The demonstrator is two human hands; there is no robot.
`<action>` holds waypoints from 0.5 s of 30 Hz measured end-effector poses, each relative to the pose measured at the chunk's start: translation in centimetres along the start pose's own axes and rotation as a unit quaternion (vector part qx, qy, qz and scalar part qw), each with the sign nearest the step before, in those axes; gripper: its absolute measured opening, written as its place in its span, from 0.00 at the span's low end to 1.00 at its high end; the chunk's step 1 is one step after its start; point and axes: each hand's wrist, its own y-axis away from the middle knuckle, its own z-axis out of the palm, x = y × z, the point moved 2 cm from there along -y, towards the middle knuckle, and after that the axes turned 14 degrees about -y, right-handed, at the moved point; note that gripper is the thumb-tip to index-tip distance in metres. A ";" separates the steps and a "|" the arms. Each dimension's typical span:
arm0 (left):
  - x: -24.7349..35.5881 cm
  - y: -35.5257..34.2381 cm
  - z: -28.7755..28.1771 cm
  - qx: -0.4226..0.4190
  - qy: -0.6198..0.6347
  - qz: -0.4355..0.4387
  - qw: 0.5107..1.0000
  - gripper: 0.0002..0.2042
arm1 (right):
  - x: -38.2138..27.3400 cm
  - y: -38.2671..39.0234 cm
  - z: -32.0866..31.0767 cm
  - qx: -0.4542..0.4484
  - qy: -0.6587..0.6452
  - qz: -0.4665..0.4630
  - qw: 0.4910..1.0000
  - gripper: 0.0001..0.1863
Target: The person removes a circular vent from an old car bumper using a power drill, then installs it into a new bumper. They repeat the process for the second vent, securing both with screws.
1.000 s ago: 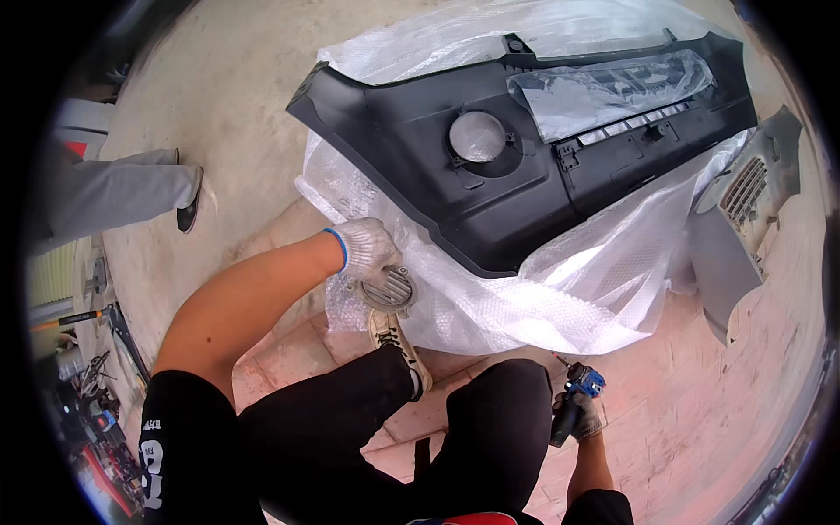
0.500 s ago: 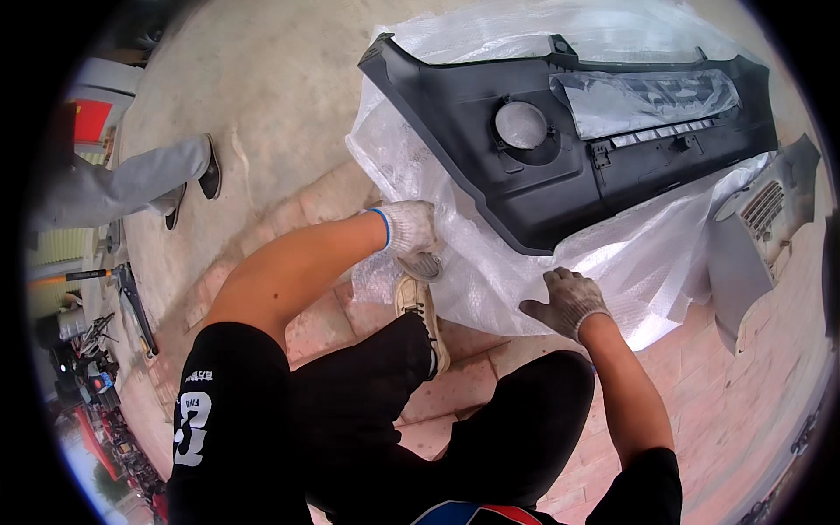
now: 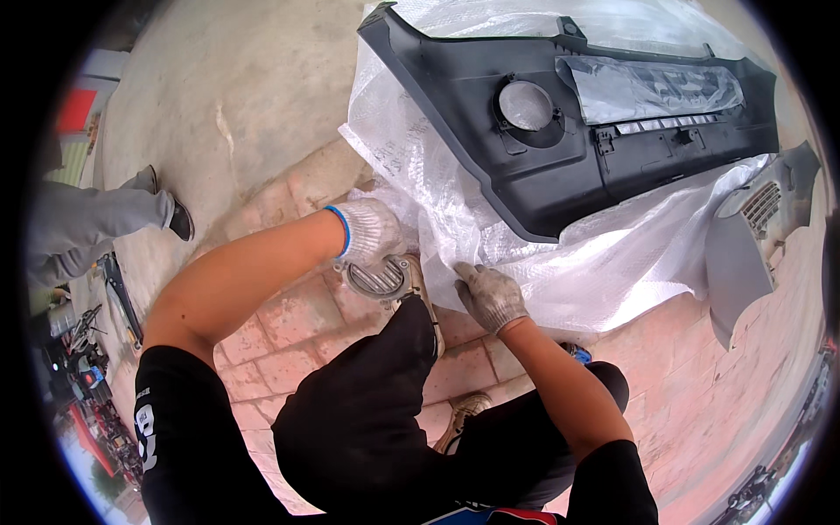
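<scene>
My left hand (image 3: 372,232), in a white knit glove with a blue cuff, is closed at the upper edge of a round, ribbed fog lamp (image 3: 378,280). The lamp has small side tabs and shows just above my shoe; my fingertips are partly hidden. Farther right, my gloved right hand (image 3: 492,296) pinches the near edge of the bubble wrap (image 3: 577,293). On that crumpled sheet lies a black plastic car bumper (image 3: 560,188), inner side up, with a round opening (image 3: 525,106) and a clear plastic bag (image 3: 647,92) on it.
A grey vented panel (image 3: 744,262) lies on the red paving at the right. Another person's grey-trousered legs (image 3: 105,219) are at the left, near a long-handled tool (image 3: 121,297) and cluttered parts. My knees are bent close below my hands.
My left hand and the fog lamp have moved left and slightly down. My right hand has shifted left onto the wrap's edge. The other person's legs have moved left in the picture.
</scene>
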 end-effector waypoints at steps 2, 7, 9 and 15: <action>-0.2 -0.3 -3.7 0.048 0.072 -0.027 0.996 0.13 | -0.3 -1.3 1.4 -0.052 -0.037 0.020 0.998 0.20; -3.1 -7.1 -4.9 0.143 0.307 -0.124 0.933 0.16 | 1.3 -1.3 5.5 -0.062 -0.060 0.072 0.994 0.26; -4.5 -9.7 0.6 0.120 0.269 -0.124 0.948 0.18 | 1.6 -0.4 2.4 -0.113 -0.085 0.113 0.983 0.26; -3.6 -12.9 5.4 0.086 0.290 -0.172 0.937 0.22 | 17.5 8.7 -13.8 -0.215 0.142 0.328 0.909 0.25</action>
